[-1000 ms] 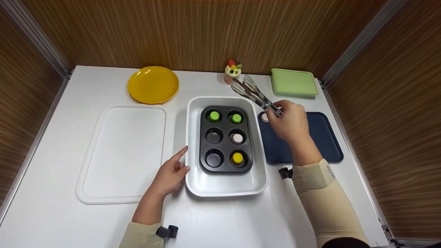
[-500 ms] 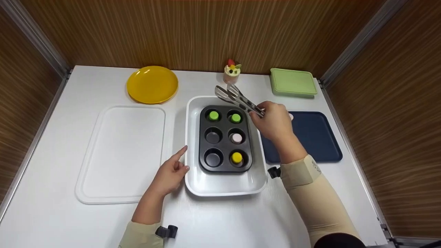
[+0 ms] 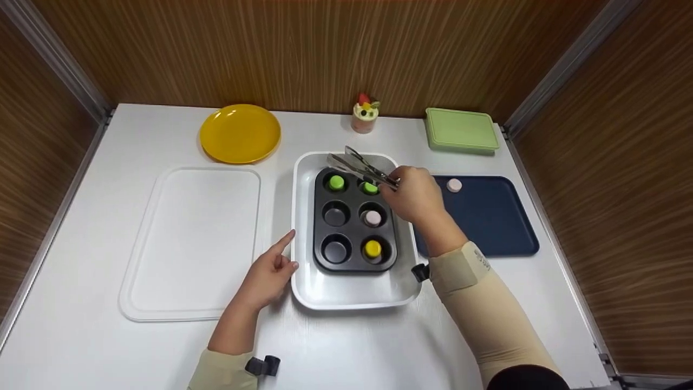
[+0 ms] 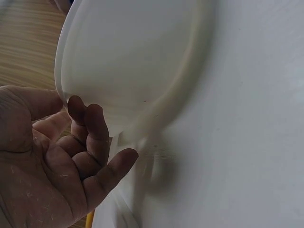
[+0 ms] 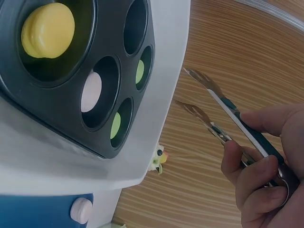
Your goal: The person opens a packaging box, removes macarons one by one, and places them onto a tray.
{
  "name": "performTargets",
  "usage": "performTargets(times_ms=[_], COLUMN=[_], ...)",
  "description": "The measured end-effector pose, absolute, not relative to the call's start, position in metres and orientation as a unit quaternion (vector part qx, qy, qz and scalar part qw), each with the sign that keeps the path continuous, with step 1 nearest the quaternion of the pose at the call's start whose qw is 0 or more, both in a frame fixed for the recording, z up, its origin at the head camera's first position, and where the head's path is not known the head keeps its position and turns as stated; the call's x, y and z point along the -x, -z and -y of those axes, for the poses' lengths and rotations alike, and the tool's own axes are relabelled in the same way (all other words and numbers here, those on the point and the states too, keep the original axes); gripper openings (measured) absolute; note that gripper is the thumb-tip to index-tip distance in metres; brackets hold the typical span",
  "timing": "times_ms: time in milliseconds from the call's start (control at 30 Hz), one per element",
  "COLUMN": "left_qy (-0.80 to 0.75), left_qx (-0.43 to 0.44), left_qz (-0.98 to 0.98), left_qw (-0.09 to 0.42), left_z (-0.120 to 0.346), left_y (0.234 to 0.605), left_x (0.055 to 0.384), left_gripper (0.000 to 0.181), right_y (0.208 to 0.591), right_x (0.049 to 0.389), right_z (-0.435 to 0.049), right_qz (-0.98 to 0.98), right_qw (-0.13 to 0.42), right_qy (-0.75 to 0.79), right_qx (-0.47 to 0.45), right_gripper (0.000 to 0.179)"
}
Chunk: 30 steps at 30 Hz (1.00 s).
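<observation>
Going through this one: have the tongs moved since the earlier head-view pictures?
Yes: judged against the dessert cup, the tongs have shifted left and lower in the head view.

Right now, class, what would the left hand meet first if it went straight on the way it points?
Most likely the white rectangular tub: the left hand has its fingers at the left rim, exact contact unclear.
</observation>
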State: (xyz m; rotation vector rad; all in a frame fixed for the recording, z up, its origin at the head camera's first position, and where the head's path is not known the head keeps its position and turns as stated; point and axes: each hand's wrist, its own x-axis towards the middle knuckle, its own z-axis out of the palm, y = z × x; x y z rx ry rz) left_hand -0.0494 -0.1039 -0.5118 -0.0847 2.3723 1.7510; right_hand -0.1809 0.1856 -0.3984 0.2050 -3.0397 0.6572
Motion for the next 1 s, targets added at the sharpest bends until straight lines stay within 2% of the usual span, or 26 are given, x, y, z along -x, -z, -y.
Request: performTargets(times_ms=[133,367,1000], left_qy=[-0.583,-0.577,-0.581], left_qx=[0.028,0.026,0.022], left_qz=[-0.807,-0.811,-0.808], left_qw=[0.095,0.090,0.095], left_z=[0.104,0.103,0.105], left_y=[0.512,0.513,0.512], left_x=[0.049,0.050,0.048], left_gripper=[0.065,0.065,0.066], right_y=[0.402,0.408,0.413], right_x=[0.182,0.185,0.187], right_z=[-0.182,-0.177,-0.170], right_qz=[0.976,0.980,0.987], right_qw=[0.015,0.007,-0.020], right_qy=[-0.205,-0.183,-0.144], right_qx=[-0.073,-0.080,-0.068], right_gripper=[0.021,0.038,0.042])
